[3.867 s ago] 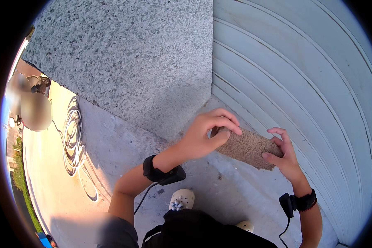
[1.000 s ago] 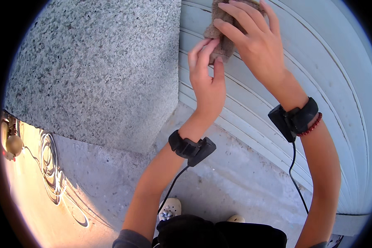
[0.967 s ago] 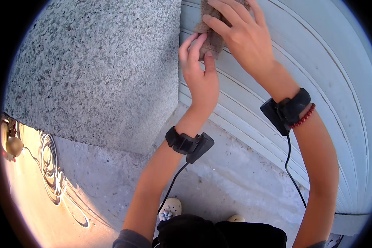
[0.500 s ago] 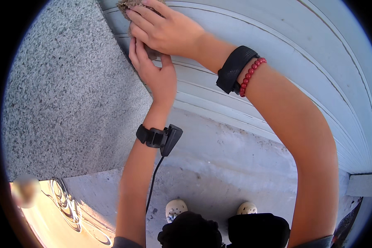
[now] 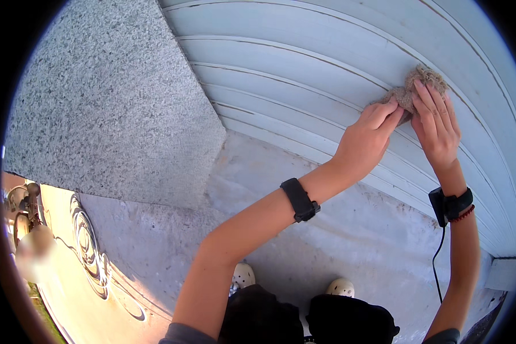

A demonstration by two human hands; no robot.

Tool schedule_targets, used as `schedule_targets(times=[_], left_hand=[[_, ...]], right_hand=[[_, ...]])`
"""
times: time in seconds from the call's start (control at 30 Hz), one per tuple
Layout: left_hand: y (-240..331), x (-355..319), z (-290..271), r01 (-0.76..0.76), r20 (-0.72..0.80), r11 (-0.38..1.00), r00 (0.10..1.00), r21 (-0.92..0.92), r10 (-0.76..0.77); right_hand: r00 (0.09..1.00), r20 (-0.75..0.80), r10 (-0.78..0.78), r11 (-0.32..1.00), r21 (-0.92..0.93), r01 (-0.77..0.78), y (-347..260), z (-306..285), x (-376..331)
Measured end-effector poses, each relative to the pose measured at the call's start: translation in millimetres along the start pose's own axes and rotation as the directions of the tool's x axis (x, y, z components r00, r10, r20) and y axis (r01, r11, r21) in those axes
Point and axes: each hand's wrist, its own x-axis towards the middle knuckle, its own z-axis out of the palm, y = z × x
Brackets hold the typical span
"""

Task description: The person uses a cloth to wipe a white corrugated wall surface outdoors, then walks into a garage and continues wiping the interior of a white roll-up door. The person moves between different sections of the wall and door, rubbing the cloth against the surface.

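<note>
A brown, fluffy cleaning cloth point(image 5: 400, 96) is bunched up against the pale, ribbed shutter-like panel point(image 5: 281, 63). My right hand point(image 5: 437, 129) presses it to the panel, fingers long and close together over the cloth. Just left of that, my left hand point(image 5: 366, 137) pinches the cloth's lower left part between thumb and fingers. Both hands are close together on the right side of the view. The part of the cloth under my right palm is hidden.
A speckled grey stone slab point(image 5: 114, 103) stands to the left of the panel. Below lies the grey concrete floor point(image 5: 292, 241), where my light clogs point(image 5: 341, 288) show. Coiled hose or cable point(image 5: 87, 241) lies on sunlit ground at lower left, near a parked vehicle point(image 5: 28, 206).
Both hands have swept the cloth across the panel from the upper left, beside the slab, to the right. My right hand has turned upright and my left arm now reaches across.
</note>
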Motion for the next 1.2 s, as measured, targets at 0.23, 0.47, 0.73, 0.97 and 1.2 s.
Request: schedule_targets(times=[0.23, 0.47, 0.73, 0.97, 1.2], left_hand=[[50.5, 16.4, 66.1, -0.181, 0.211, 0.981, 0.964, 0.066, 0.163], [53.4, 9.3, 33.7, -0.147, 0.34, 0.987, 0.934, 0.073, 0.114], [-30.8, -17.2, -92.3, -0.131, -0.061, 0.918, 0.984, 0.374, 0.165], [-126.8, -14.8, -183.2, 0.409, -0.469, 0.876, 0.845, 0.255, -0.258], [-148.2, -25.6, -157.8, 0.484, -0.493, 0.828, 0.814, 0.282, -0.308]], right_hand=[[0.96, 0.101, 0.263, 0.963, -0.087, -0.255, 32.5, -40.6, -84.6], [0.956, 0.014, 0.291, 0.936, 0.2, -0.288, 13.4, -40.5, -67.7], [0.954, -0.284, 0.092, 0.858, 0.509, 0.069, -71.5, 38.8, 70.4], [0.934, -0.355, -0.041, 0.945, 0.29, 0.152, -162.7, 126.9, 206.1], [0.966, -0.241, -0.093, 0.934, 0.314, 0.169, -172.3, 142.3, 189.6]])
